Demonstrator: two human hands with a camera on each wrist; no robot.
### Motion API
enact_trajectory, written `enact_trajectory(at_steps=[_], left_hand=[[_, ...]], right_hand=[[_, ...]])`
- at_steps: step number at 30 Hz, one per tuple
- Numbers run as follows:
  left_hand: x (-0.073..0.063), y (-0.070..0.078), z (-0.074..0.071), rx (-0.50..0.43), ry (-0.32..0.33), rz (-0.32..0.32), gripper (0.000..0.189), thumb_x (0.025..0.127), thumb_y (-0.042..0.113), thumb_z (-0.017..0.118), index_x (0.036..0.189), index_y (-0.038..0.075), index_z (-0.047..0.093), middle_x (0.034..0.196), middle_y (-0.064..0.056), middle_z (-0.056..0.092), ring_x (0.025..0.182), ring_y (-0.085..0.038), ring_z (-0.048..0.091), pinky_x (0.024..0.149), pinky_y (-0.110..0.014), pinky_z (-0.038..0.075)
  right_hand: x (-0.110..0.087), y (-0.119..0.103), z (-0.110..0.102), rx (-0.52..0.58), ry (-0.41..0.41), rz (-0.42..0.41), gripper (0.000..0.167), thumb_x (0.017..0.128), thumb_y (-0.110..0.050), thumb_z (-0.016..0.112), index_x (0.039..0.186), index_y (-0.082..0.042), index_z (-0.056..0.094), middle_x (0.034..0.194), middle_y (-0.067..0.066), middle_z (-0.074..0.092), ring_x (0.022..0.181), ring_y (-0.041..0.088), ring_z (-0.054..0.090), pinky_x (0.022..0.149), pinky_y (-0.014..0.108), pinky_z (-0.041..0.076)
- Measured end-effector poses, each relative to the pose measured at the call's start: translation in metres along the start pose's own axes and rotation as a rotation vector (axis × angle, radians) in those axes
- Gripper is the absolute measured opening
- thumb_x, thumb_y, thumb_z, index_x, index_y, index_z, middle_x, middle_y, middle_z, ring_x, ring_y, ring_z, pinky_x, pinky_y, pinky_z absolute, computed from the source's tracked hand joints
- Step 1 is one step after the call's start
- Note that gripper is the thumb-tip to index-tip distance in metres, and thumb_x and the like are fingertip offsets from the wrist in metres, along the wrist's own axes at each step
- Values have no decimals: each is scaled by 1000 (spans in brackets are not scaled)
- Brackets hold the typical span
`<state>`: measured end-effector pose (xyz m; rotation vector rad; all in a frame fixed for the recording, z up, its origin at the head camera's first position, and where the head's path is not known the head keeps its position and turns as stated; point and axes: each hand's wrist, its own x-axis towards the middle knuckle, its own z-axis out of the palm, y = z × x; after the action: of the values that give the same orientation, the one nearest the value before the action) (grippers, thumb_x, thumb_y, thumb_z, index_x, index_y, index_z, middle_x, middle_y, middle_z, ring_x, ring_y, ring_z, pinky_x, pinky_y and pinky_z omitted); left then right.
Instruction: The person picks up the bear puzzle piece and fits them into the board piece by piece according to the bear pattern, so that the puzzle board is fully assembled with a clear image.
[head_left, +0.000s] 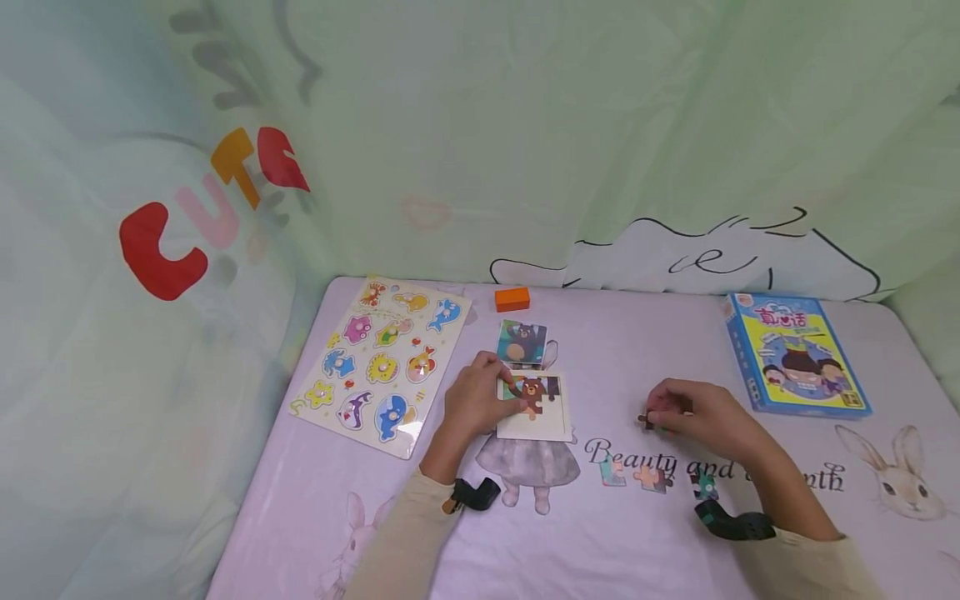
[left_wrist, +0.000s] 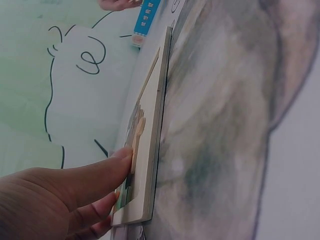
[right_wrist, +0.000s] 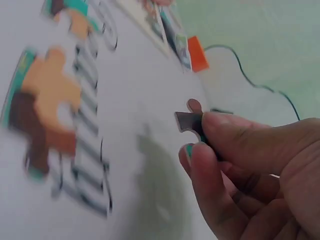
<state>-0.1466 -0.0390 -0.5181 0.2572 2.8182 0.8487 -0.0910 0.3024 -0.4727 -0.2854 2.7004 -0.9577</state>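
My left hand [head_left: 474,396] grips the left side of a small wooden puzzle board [head_left: 525,430], thumb on top and fingers at the edge. Fitted pieces on the board form part of a brown bear picture [head_left: 532,388]; its lower area is bare wood. To the right, above the tablecloth, my right hand [head_left: 697,414] pinches a brown and dark jigsaw piece [right_wrist: 189,121] between thumb and fingertips, with part of it hidden by them. Nearer to me lie a pale teal-edged piece [head_left: 612,473], an orange and brown piece [head_left: 652,478] and a green piece [head_left: 704,485].
Just behind the board lies a bear picture card [head_left: 522,342], with an orange block [head_left: 512,299] farther back. A sea-animal knob puzzle [head_left: 390,333] lies at the left. A blue and yellow box [head_left: 802,358] lies at the right, and a curtain [head_left: 465,150] hangs behind the table.
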Motion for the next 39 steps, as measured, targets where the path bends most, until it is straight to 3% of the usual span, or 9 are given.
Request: enact_trajectory(at_steps=[5,13,20,31,39], left_hand=[[0,0,0,-5,3,0,32,78,43,86,94,24,67,137,4,56,106,-21,57,79,-37,51],[0,1,0,-13,12,4,32,78,42,87,94,23,67,136,3,57,107,-21,58,80,-37,51],[1,0,1,-9,10,-3,31,78,43,87,93,24,66,137,4,57,108,-21,58,81,-37,51],[1,0,1,-4,4,-5,31,77,44,87,92,26,66,136,5,57,108,-21,57,80,-36,51],[1,-2,2,1,12,-1,32,77,44,87,93,25,66,135,6,57,107,-20,58,80,-37,51]], right_hand=[[12,-16,7,14,-18,-40,19,93,-9,73,108,-21,75,105,-5,73,97,15,63,85,18,52],[27,-38,22,61,7,-6,13,92,-13,75,104,-17,74,91,-2,68,87,19,59,72,22,52],[39,-48,34,102,48,30,15,92,-16,76,107,-14,75,93,0,71,86,20,60,72,22,53],[53,-63,53,174,57,100,14,92,-17,75,104,-11,74,90,3,70,83,20,60,72,29,51],[61,-72,63,228,58,165,19,91,-16,76,108,-7,74,91,6,72,80,19,63,71,27,52]])
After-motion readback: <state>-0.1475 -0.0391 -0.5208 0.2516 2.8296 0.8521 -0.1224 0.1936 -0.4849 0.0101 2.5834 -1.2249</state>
